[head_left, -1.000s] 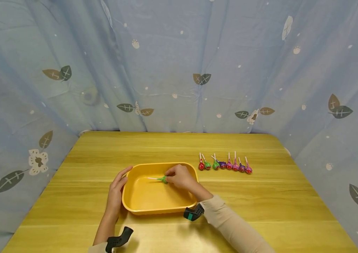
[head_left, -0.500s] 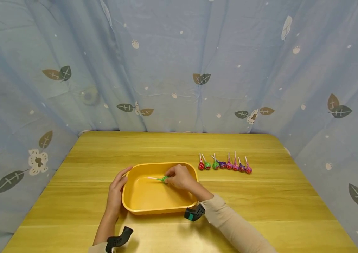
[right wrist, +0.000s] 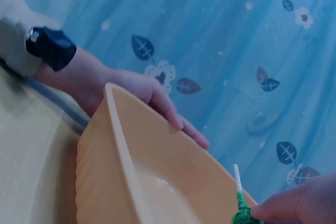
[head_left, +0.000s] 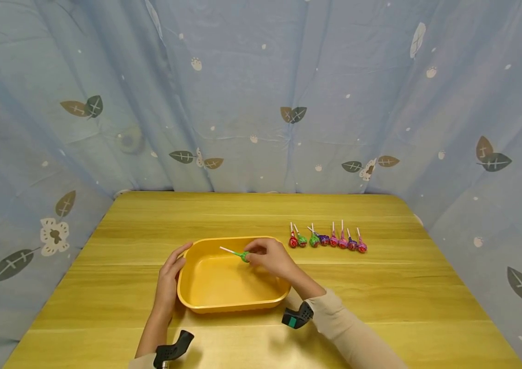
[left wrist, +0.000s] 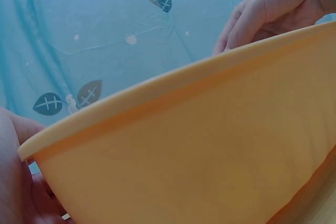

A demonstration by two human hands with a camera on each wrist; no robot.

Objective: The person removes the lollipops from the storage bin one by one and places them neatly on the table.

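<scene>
A yellow plastic basin (head_left: 231, 287) stands on the table, and no other thing shows on its floor. At its left end my left hand (head_left: 167, 282) holds the rim, the thumb (left wrist: 26, 128) over the edge and fingers outside. My right hand (head_left: 272, 258) is over the basin's right part. Between thumb and fingertips it pinches the green wrapped head of a lollipop (head_left: 244, 256), whose white stick points left and tilts upward. In the right wrist view, the green lollipop (right wrist: 242, 211) appears beside the fingers with its stick up; part of the head is hidden.
Right of the basin, toward the back, several lollipops lie in a row with sticks pointing away: a red one (head_left: 293, 242), green ones (head_left: 314, 241), purple and pink ones (head_left: 343, 243). The wooden table (head_left: 381, 292) ends at a blue patterned curtain (head_left: 261, 102).
The right hand has lifted the green lollipop off the basin floor and shifted slightly right, the stick now tilting up. My left hand and the basin stay put.
</scene>
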